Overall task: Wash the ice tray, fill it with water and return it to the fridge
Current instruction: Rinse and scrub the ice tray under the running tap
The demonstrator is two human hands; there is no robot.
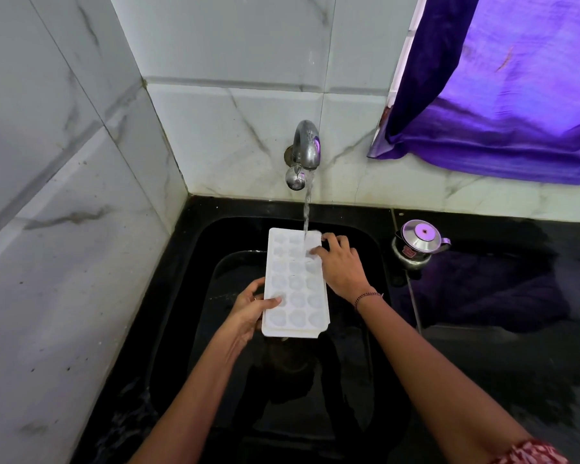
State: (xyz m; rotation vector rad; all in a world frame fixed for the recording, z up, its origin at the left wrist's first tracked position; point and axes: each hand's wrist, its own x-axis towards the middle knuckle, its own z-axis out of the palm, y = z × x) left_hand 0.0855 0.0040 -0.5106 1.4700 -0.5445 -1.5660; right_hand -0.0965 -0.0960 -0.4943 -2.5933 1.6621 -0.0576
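Gripping the tray (295, 286) by its near left edge, the left hand (248, 311) lays its thumb over the rim, mid-frame above the sink (195, 242). The right hand (342, 266) holds the far right corner with bent fingers. Beyond, water (307, 209) from the tap (306, 147) hits the far cells.

Tray (295, 289): white plastic, smooth, dull sheen, wet.
Tap (306, 147): chromed metal, glossy, water-spotted. Duller, stained where it meets wall.
Sink (188, 296): black, smooth, glossy, wet film.
Tabletop (499, 363): black, polished stone look, mirror-like reflections.
Tiles (235, 45): white glazed, grey marble veining, smooth and shiny; grime specks along lower joints.
Curtain (503, 95): purple cloth, satin sheen, soft folds.
Pot (416, 244): polished steel, mirror-bright lid.
Bracelet (367, 297): dark beads or thread, matt — too small to tell which.
Sleeve (529, 454): red printed cloth, matt.
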